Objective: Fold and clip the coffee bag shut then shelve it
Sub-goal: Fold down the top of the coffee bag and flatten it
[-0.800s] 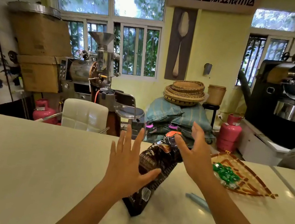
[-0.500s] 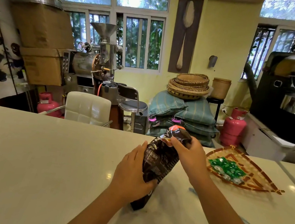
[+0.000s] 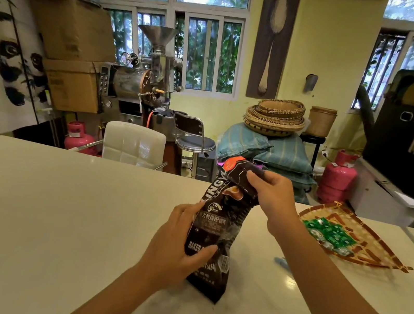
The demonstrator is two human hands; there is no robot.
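Left hand grips the coffee bag standing on the counter; right hand pinches its top; green packets fill the woven tray.

The dark brown coffee bag at centre frame looks like glossy plastic film, creased and catching light. The broad cream table top beneath is smooth and polished, with soft reflections. At right, a flat woven cane tray looks rough and matt; green shiny foil-like wrappers lie on it.

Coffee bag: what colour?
Dark brown-black coffee bag with white lettering, orange-red top corner; head view.
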